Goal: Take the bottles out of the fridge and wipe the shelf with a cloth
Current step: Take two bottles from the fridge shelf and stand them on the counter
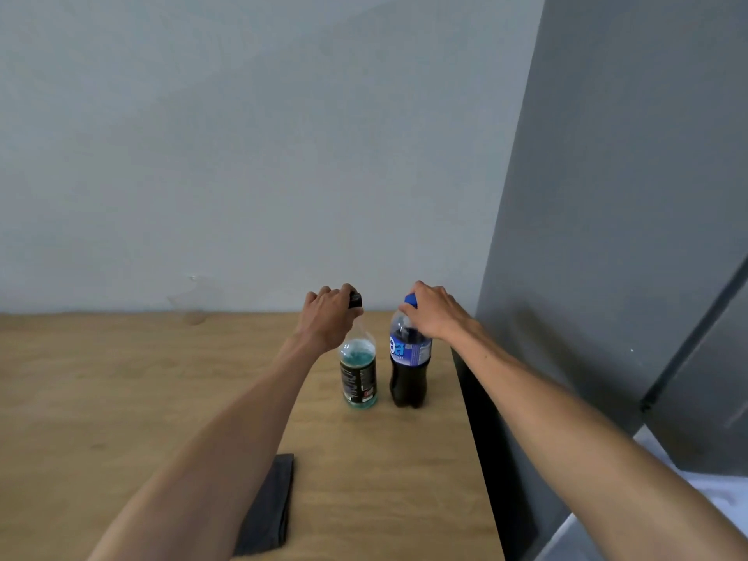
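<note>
Two bottles stand upright side by side on the wooden table (121, 378), near its far right corner. The left one is a clear bottle with teal liquid (358, 374), a dark label and a black cap; my left hand (330, 317) grips its cap and neck. The right one is a dark cola bottle (408, 370) with a blue label and blue cap; my right hand (433, 313) closes over its top. A folded dark grey cloth (269, 508) lies on the table near me, partly under my left forearm.
The grey fridge (607, 236) stands right of the table, its side close to the table's right edge; a door seam and a white strip show at the lower right. A pale wall runs behind the table.
</note>
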The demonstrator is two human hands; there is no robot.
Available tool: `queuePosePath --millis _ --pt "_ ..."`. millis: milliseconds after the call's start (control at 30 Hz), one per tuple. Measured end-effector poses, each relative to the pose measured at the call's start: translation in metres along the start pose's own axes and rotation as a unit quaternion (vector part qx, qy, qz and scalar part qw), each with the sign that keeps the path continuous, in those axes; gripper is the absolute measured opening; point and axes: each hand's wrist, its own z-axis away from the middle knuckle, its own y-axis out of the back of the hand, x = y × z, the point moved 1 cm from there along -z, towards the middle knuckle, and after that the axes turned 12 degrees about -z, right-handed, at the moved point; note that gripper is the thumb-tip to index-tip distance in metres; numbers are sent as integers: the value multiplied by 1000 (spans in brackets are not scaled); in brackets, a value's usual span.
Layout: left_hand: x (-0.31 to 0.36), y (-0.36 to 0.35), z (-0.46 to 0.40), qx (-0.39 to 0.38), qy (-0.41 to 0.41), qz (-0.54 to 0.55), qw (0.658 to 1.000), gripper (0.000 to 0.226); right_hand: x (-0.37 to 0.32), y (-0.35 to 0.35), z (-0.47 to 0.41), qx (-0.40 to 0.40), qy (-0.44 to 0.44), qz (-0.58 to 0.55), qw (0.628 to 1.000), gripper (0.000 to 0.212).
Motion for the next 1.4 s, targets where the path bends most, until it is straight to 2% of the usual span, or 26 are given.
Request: queuePosePath --millis 167,700,933,1133,1267,1400 --pt "-4 -4 -4 11 -9 -9 1000 34 -1 4 -4 -14 3 42 999 33" --pt "-5 3 9 6 -19 -18 1000 34 4 4 4 -34 -19 -33 999 36" --pt "-13 9 16 -48 8 15 999 51 4 4 14 -41 -28 -39 998 54" --pt "-16 21 34 -72 13 47 996 64 -2 9 35 -20 -14 -46 999 58" --pt "-11 28 57 -30 17 61 998 58 -7 9 58 20 35 -61 997 48" --pt "4 29 93 -40 8 58 997 55 -2 0 89 63 65 -54 994 40"
